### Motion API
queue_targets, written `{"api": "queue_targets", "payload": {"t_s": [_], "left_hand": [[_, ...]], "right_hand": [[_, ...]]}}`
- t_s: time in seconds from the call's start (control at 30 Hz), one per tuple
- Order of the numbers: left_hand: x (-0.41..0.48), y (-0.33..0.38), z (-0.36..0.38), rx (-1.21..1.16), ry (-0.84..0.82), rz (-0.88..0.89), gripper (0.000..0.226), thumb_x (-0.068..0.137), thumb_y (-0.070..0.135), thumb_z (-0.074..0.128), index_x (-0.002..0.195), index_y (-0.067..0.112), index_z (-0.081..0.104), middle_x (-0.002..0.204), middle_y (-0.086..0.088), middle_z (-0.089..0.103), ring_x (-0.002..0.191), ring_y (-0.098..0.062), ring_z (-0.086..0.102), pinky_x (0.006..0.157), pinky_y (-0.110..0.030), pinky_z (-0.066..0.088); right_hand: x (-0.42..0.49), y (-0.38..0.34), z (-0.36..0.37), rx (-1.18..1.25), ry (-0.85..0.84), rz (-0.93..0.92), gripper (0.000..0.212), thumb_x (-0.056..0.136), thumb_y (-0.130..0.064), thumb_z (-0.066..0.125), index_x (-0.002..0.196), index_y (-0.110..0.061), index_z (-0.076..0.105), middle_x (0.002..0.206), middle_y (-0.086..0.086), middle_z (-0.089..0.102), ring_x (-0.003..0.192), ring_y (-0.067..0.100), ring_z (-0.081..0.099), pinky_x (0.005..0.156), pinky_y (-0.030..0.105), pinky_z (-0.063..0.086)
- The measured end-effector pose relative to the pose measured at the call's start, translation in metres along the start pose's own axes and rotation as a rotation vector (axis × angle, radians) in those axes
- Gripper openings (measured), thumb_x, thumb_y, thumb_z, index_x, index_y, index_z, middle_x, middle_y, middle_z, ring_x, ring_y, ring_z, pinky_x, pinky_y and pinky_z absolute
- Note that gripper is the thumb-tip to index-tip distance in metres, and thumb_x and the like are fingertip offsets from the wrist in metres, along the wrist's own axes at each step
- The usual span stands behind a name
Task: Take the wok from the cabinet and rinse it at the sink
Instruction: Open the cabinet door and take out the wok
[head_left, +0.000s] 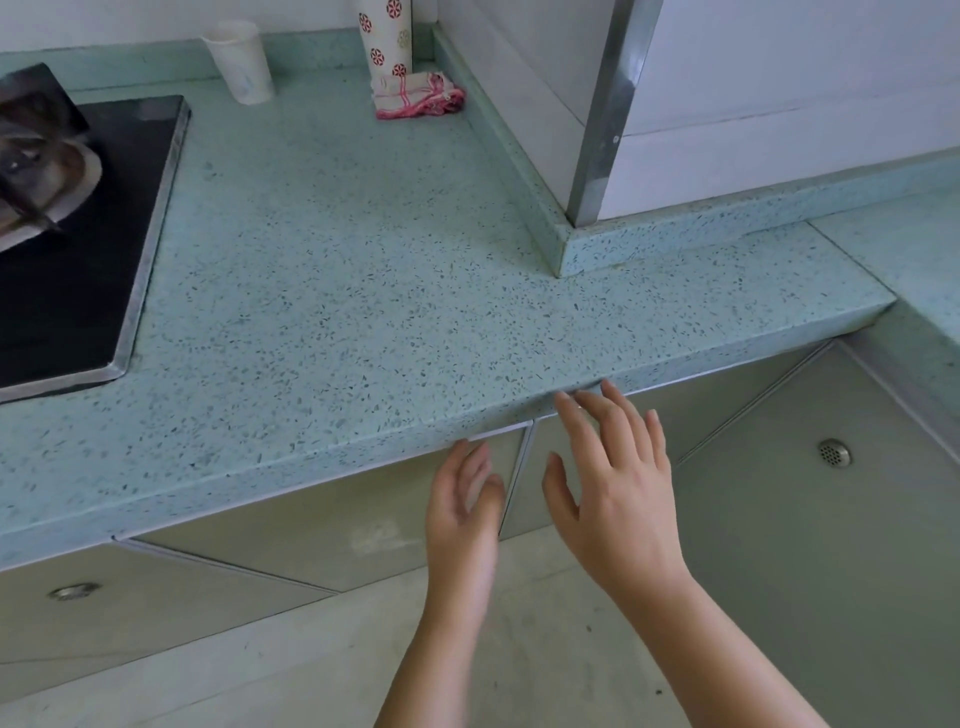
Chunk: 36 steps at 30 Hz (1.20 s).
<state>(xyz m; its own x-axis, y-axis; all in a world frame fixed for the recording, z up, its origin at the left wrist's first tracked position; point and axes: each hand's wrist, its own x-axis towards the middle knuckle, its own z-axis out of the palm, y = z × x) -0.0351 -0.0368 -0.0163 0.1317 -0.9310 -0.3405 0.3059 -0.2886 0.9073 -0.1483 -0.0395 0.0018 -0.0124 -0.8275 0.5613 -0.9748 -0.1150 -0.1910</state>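
Left hand (462, 519) and right hand (613, 488), fingers loosely spread and empty, reach the cabinet doors (332, 514) under the countertop (337, 291) edge at 6 o'clock. Wok and sink are out of view. A hob (88, 249) lies at 9 o'clock.

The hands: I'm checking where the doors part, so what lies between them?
In the head view, the vertical metal edge where two closed cabinet doors meet runs between the left hand and right hand.

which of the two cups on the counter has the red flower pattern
The tall cup at the back, right behind the pink-trimmed cloth. The shorter cup to its left, nearer the stove, is plain white.
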Motion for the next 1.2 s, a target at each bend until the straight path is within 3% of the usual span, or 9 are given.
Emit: {"api": "queue_targets", "payload": {"t_s": [0.13, 0.3, 0.47, 0.63, 0.83, 1.0, 1.2], "left_hand": [[-0.001, 0.006, 0.005, -0.253, -0.001, -0.127, 0.029, 0.093, 0.003, 0.046, 0.109, 0.026, 0.053, 0.123, -0.003, 0.062, 0.118, -0.015, 0.056, 0.096, -0.034, 0.042], [-0.001, 0.007, 0.01, -0.399, -0.052, -0.153, 0.04, 0.07, 0.017, 0.059, 0.109, 0.025, 0.054, 0.127, 0.0, 0.061, 0.119, -0.017, 0.056, 0.101, -0.037, 0.037], [-0.003, 0.006, 0.024, -0.516, -0.082, -0.122, 0.052, 0.07, 0.006, 0.056, 0.118, 0.025, 0.047, 0.118, 0.005, 0.062, 0.117, -0.015, 0.057, 0.097, -0.033, 0.042], [-0.004, 0.007, 0.036, -0.671, -0.055, -0.152, 0.049, 0.07, 0.003, 0.056, 0.111, 0.027, 0.049, 0.115, 0.003, 0.062, 0.12, -0.017, 0.054, 0.102, -0.037, 0.036], [-0.01, 0.004, 0.032, -0.693, -0.023, -0.152, 0.045, 0.068, 0.002, 0.056, 0.106, 0.025, 0.049, 0.11, -0.003, 0.062, 0.118, -0.02, 0.054, 0.099, -0.035, 0.038], [-0.032, -0.002, 0.021, -0.654, -0.071, -0.159, 0.041, 0.07, 0.001, 0.057, 0.106, 0.02, 0.05, 0.106, -0.006, 0.064, 0.112, -0.022, 0.057, 0.104, -0.038, 0.036], [-0.062, -0.002, 0.002, -0.577, -0.075, -0.258, 0.041, 0.069, 0.007, 0.056, 0.106, 0.023, 0.05, 0.107, -0.004, 0.067, 0.121, -0.017, 0.055, 0.107, -0.036, 0.033]], "right_hand": [[0.003, 0.0, 0.0, -0.01, -0.005, -0.025, 0.041, 0.079, -0.02, 0.05, 0.119, -0.012, 0.054, 0.117, 0.013, 0.061, 0.122, 0.03, 0.05, 0.094, 0.052, 0.044], [0.007, 0.0, -0.001, 0.002, -0.011, -0.023, 0.042, 0.079, -0.022, 0.048, 0.118, -0.01, 0.058, 0.125, 0.017, 0.058, 0.123, 0.033, 0.051, 0.093, 0.053, 0.044], [0.007, 0.005, 0.004, 0.028, -0.007, -0.049, 0.045, 0.078, -0.02, 0.049, 0.123, -0.014, 0.048, 0.131, 0.009, 0.047, 0.128, 0.027, 0.039, 0.093, 0.052, 0.045], [0.006, 0.007, 0.006, 0.048, -0.02, -0.055, 0.05, 0.076, -0.016, 0.049, 0.126, -0.015, 0.046, 0.133, 0.008, 0.043, 0.13, 0.027, 0.036, 0.094, 0.051, 0.045], [0.007, 0.002, 0.001, 0.049, -0.081, -0.01, 0.051, 0.075, -0.018, 0.053, 0.125, -0.013, 0.046, 0.131, 0.016, 0.055, 0.13, 0.028, 0.035, 0.095, 0.053, 0.044], [0.007, -0.002, -0.01, -0.001, -0.229, -0.004, 0.055, 0.08, -0.033, 0.047, 0.131, -0.013, 0.042, 0.137, 0.014, 0.05, 0.135, 0.029, 0.032, 0.098, 0.059, 0.037], [-0.004, -0.011, -0.033, -0.019, -0.283, 0.043, 0.055, 0.079, -0.03, 0.043, 0.131, -0.014, 0.039, 0.138, 0.012, 0.051, 0.134, 0.034, 0.04, 0.099, 0.061, 0.034]]}}
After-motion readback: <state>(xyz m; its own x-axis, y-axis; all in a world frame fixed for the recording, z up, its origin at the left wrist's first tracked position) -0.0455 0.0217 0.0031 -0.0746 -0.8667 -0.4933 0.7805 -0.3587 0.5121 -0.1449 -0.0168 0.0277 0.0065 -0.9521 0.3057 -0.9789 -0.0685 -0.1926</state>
